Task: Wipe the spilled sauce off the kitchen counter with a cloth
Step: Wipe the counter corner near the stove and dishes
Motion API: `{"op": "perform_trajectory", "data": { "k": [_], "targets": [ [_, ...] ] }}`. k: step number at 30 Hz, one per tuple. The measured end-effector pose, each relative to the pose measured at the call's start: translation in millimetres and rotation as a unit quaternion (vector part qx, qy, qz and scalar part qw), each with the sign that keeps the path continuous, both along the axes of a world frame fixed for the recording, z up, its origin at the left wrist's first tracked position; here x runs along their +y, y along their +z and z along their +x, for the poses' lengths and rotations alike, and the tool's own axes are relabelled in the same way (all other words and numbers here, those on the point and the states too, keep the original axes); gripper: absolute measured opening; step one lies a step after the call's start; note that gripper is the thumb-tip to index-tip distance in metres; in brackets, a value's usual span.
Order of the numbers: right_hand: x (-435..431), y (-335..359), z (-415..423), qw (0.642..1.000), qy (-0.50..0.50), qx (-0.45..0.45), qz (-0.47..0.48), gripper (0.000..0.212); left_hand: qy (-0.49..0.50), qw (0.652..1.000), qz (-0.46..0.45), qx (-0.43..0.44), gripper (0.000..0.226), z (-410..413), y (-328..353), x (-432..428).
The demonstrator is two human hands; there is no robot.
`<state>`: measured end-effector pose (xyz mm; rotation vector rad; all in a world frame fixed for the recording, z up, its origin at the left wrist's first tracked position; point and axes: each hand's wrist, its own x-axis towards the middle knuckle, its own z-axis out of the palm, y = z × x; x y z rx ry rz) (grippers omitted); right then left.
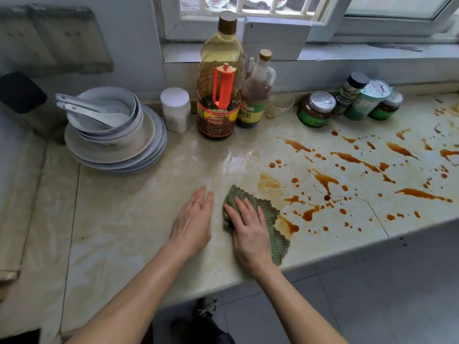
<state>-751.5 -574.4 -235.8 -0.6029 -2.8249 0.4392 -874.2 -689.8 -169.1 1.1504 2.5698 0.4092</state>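
Brown sauce (pixel 360 162) lies in streaks and drops over the right half of the pale marble counter (pixel 139 219). A green ribbed cloth (pixel 269 211) lies flat at the left edge of the spill, near the counter's front edge. My right hand (pixel 249 232) presses down on the cloth with straight, spread fingers. My left hand (pixel 193 222) rests flat on the bare counter just left of the cloth, fingers straight. A smeared, lighter patch of sauce (pixel 269 183) shows just beyond the cloth.
A stack of plates and bowls with spoons (pixel 111 130) stands at the back left. A white jar (pixel 175 109), a large oil bottle (pixel 219 80) and a vinegar bottle (pixel 255 95) stand behind. Jars (pixel 316 109) line the back right. The counter's front edge (pixel 323 256) runs close by.
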Motion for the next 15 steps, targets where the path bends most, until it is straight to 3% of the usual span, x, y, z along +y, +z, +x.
{"op": "perform_trajectory", "data": {
  "k": [4, 9, 15],
  "targets": [
    [25.6, -0.8, 20.2, 0.998, 0.054, -0.001, 0.021, 0.050, -0.024, 0.999, -0.024, -0.005, 0.065, 16.8, -10.1, 5.0],
    [52.4, 4.0, 31.2, 0.999, -0.009, -0.035, 0.011, 0.050, -0.034, 0.998, -0.051, -0.007, 0.065, 19.9, -11.1, 0.6],
    [18.5, 4.4, 26.6, 0.998, -0.038, -0.042, 0.013, 0.052, -0.031, 0.997, -0.065, -0.006, 0.067, 21.1, -14.7, 4.5]
  ]
}}
